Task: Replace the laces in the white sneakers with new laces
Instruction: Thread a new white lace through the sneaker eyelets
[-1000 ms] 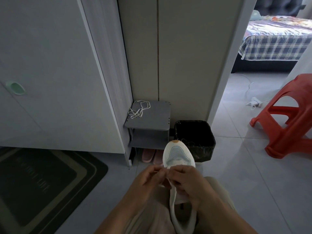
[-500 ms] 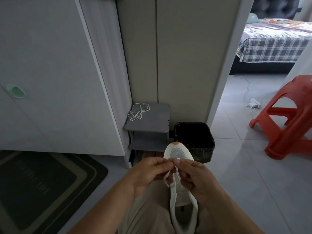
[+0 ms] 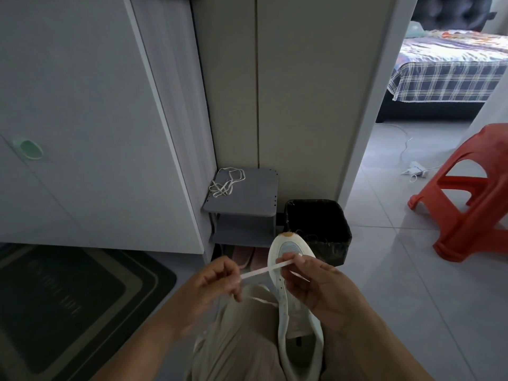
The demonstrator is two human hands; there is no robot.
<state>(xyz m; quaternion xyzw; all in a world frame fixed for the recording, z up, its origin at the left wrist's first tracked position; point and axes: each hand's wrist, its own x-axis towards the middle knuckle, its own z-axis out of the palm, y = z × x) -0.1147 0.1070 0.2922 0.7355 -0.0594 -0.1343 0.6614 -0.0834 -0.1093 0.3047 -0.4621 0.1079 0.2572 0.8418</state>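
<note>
A white sneaker (image 3: 288, 251) with a pale blue toe panel lies on my lap, toe pointing away. A flat white lace (image 3: 264, 270) stretches taut from the eyelets near the toe out to the left. My left hand (image 3: 217, 281) pinches the lace's left end. My right hand (image 3: 316, 284) holds the sneaker's right side, its fingers pinching the lace at the toe eyelets. A loose bundle of white laces (image 3: 226, 181) lies on a small grey shelf (image 3: 247, 199) ahead.
A black bin (image 3: 319, 229) stands right of the shelf, pink slippers (image 3: 247, 257) under it. An orange plastic stool (image 3: 472, 193) is at the right. A dark doormat (image 3: 68, 298) lies at the left, by a white cabinet (image 3: 82, 119). A bed (image 3: 450, 67) shows through the doorway.
My left hand has moved left and away from the right, drawing the lace out of the toe eyelets into a taut strip. The right hand stays on the sneaker.
</note>
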